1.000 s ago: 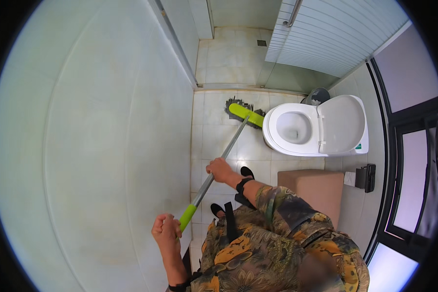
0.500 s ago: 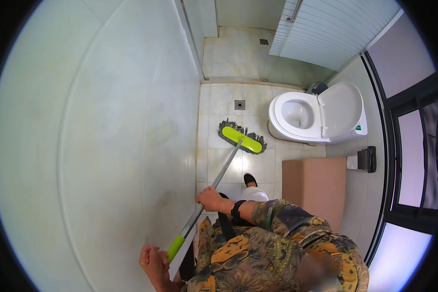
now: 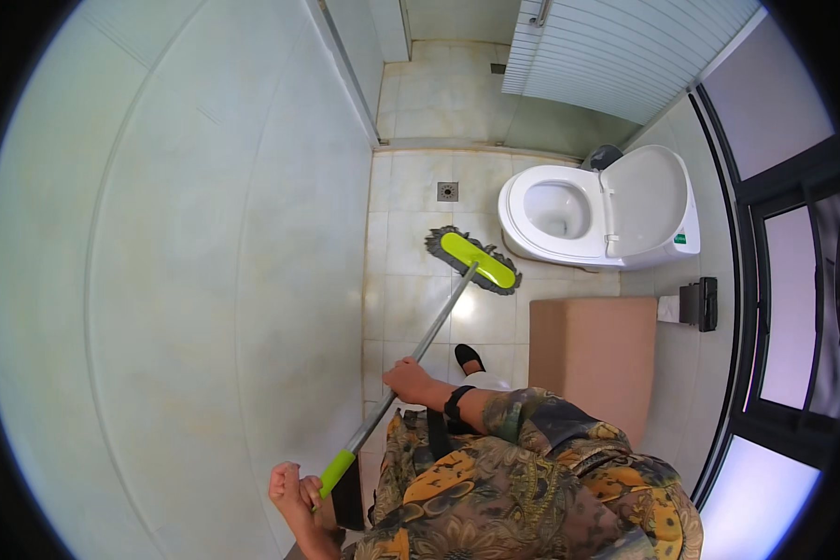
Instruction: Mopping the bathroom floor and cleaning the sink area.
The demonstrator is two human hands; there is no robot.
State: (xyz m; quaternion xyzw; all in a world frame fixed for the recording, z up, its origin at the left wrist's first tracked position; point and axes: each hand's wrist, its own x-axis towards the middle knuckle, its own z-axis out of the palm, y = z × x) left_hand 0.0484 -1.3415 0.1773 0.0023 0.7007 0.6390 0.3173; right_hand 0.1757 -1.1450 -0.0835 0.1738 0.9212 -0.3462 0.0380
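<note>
Mop head [image 3: 477,261] on the floor [image 3: 411,303], between a drain [image 3: 448,191] beyond and a shoe [image 3: 469,357] nearer. Right of it, a toilet [image 3: 599,217], a bin [image 3: 603,156] just beyond and a ledge [image 3: 593,359] nearer. Wall [image 3: 182,280] at left; window [image 3: 786,308] at far right.

The pale tiled floor [image 3: 409,303] carries a grey-fringed mop head [image 3: 472,255], a toilet [image 3: 595,215] and a shoe [image 3: 469,357]

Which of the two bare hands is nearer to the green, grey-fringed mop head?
The right hand, closed around the grey metal pole; the left hand is at the green grip, farther away.
</note>
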